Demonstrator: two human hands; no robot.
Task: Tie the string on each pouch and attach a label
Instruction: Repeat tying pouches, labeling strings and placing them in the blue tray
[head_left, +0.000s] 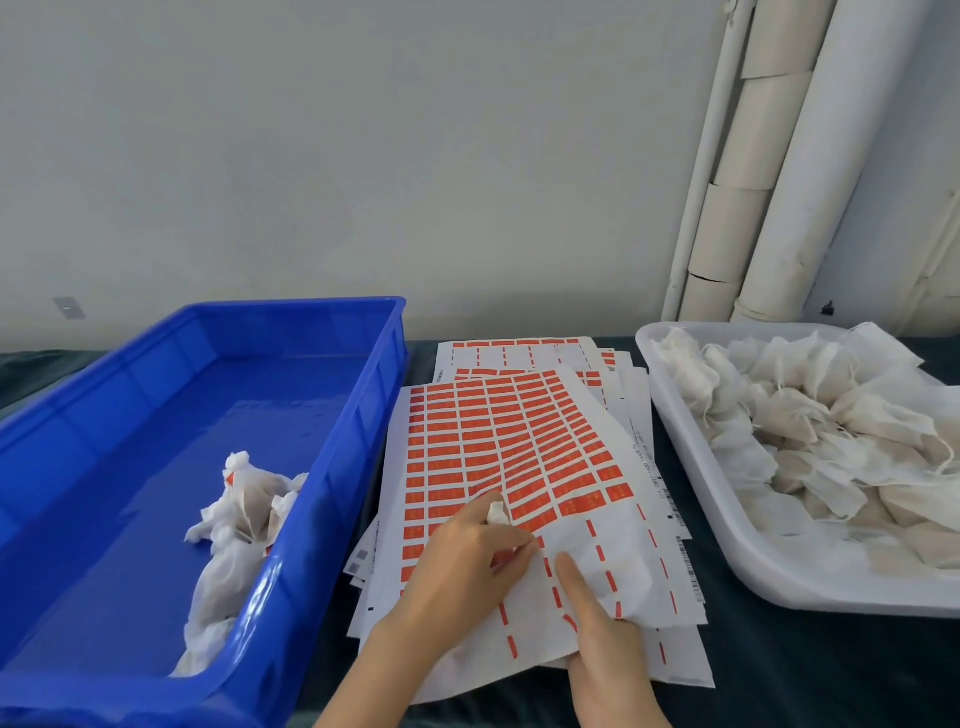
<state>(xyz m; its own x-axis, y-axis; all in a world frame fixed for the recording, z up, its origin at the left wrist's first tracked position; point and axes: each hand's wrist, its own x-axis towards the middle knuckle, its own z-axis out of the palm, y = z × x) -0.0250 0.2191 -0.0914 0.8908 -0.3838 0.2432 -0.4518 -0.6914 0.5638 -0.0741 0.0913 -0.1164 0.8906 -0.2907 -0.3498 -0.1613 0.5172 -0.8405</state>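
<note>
Left of the label sheet (493, 431): blue crate (332, 467) held finished pouches (244, 509). Over the sheet: left hand (467, 561), fingers curled round a pouch (497, 513). At the sheet's near edge: right hand (608, 639), thumb on top, pinched the paper. Right of the sheet: white tray (696, 478) held heaped untied pouches (805, 415). Step judged: labelling. The next move called for peeling one red label cleanly.

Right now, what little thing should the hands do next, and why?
Probably peel one red rectangular label off the white paper sticker sheet. The left hand holds a small white cloth pouch with fingertips at the red rows, and the right hand pinches the sheet's lifted near edge, steadying it.
</note>
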